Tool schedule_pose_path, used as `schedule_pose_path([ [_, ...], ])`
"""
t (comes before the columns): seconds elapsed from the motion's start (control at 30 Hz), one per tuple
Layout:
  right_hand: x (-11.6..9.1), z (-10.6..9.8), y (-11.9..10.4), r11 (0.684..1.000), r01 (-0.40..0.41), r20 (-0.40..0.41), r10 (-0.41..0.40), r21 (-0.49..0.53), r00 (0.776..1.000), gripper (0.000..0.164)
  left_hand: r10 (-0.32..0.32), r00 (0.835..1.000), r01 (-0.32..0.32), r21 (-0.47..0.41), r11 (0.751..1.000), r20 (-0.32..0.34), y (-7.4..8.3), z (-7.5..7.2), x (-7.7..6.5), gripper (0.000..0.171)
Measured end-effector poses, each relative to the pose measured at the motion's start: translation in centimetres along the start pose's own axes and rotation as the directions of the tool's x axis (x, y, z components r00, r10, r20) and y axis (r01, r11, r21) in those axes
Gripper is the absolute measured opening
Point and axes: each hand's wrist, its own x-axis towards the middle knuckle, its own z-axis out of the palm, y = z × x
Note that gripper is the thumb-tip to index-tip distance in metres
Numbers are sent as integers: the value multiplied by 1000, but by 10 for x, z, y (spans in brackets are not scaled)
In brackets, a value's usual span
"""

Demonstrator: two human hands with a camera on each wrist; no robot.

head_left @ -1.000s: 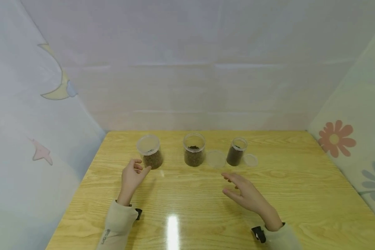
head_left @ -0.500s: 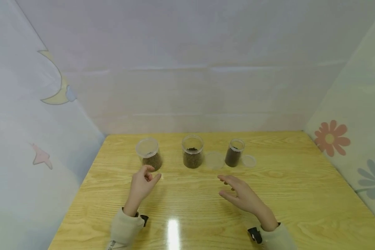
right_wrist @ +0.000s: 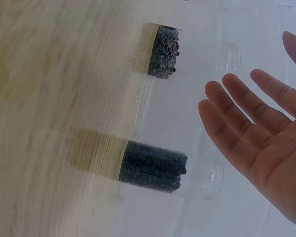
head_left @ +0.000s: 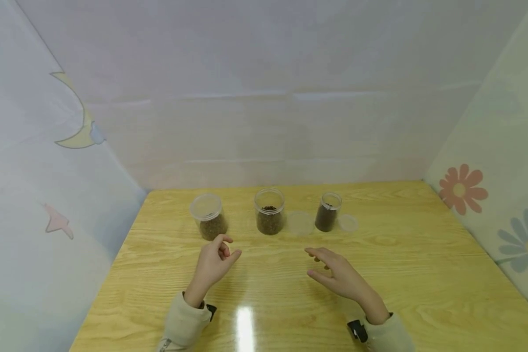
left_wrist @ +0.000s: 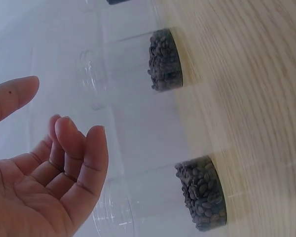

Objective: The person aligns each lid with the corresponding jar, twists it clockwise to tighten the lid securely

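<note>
My left hand hovers over the table in front of the left jar, its fingers loosely bent and holding nothing. That wide clear jar contains dark coffee beans and seems to have a lid on top. A second wide jar, in the middle, stands open with beans in its lower part. To the right is a narrow jar, uncovered and filled higher with dark beans. My right hand is held in the air nearer the front, fingers extended, touching nothing.
A large clear lid lies flat between the middle and narrow jars. The small lid lies right of the narrow jar. All stand near the back of the wooden table, with patterned cloth walls behind and at both sides.
My left hand has drawn away from the left jar, moving right and toward the front edge. My right hand has barely moved. The view has shifted slightly.
</note>
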Motion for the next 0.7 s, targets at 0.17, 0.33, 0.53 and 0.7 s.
schedule_pose_path([
  [0.17, -1, -1, 0, 1000, -6, 13, 6, 1, 1000, 48, 3, 1000, -3, -1, 1000, 28, 0, 6, 0, 22],
  [0.33, -1, -1, 1, 1000, -5, 14, 5, -6, 1000, 46, 1, 999, -1, -5, 1000, 51, -1, 11, 0, 22],
  [0.53, -2, 0, 1, 1000, 7, 19, -6, -18, 1000, 44, 8, 998, -9, 7, 1000, 56, 1, 15, 0, 23],
  [0.7, -2, -1, 1, 1000, -21, 31, 21, 0, 999, 45, 23, 998, -25, 19, 1000, 65, 0, 19, 3, 24],
])
